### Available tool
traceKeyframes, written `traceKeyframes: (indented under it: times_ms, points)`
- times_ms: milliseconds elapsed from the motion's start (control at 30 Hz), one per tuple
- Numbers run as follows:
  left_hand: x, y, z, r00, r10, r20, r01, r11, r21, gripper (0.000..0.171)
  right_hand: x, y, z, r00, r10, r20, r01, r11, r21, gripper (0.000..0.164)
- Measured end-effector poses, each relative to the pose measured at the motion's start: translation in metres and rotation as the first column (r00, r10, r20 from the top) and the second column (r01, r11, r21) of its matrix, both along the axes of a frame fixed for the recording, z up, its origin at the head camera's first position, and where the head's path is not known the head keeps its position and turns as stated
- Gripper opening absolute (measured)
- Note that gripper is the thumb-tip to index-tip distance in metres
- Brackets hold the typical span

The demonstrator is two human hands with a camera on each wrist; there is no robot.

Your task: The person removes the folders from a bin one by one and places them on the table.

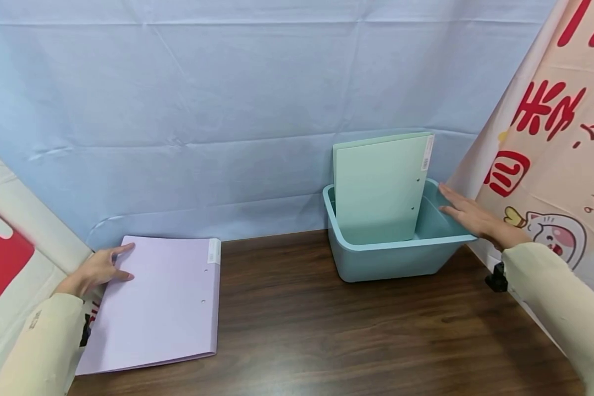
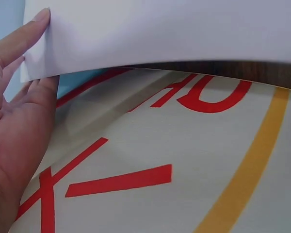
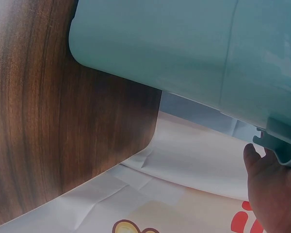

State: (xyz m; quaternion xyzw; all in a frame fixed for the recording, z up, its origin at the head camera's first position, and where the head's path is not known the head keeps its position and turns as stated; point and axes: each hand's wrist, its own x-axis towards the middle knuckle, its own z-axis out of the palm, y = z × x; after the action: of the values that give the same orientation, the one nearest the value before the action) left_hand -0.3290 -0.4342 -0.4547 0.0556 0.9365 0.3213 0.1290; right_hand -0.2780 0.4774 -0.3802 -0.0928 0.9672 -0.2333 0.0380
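Note:
A lilac file folder (image 1: 163, 302) lies closed on the table at the left, a white label at its upper right corner. My left hand (image 1: 100, 268) pinches its left edge; in the left wrist view the thumb lies on the cover of the folder (image 2: 160, 34) and other fingers go behind it. At the right stands a blue-green plastic storage bin (image 1: 391, 261). A mint green file folder (image 1: 381, 187) leans upright inside, its lower part in the bin. My right hand (image 1: 470, 217) grips the bin's right rim, fingers (image 3: 252, 158) under the lip in the right wrist view.
Dark wood tabletop (image 1: 287, 313) extends between the lilac folder and the bin. A pale blue cloth (image 1: 257, 110) hangs behind the table. Printed cloths stand at both sides, the right one (image 1: 549, 165) close beside my right hand.

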Motion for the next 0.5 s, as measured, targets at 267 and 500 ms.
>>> traceKeyframes:
  times_ms: [267,500]
  points:
    - [-0.002,-0.008,-0.009,1.000,0.008,0.016,-0.008,1.000,0.003,0.110,-0.003,0.001,-0.001,1.000,-0.004,-0.003,0.004,1.000,-0.001,0.077]
    - [-0.004,-0.008,-0.012,0.999,-0.017,-0.045,0.015,0.999,-0.037,0.104,-0.003,0.000,-0.001,1.000,-0.015,-0.001,0.015,1.000,0.005,0.078]
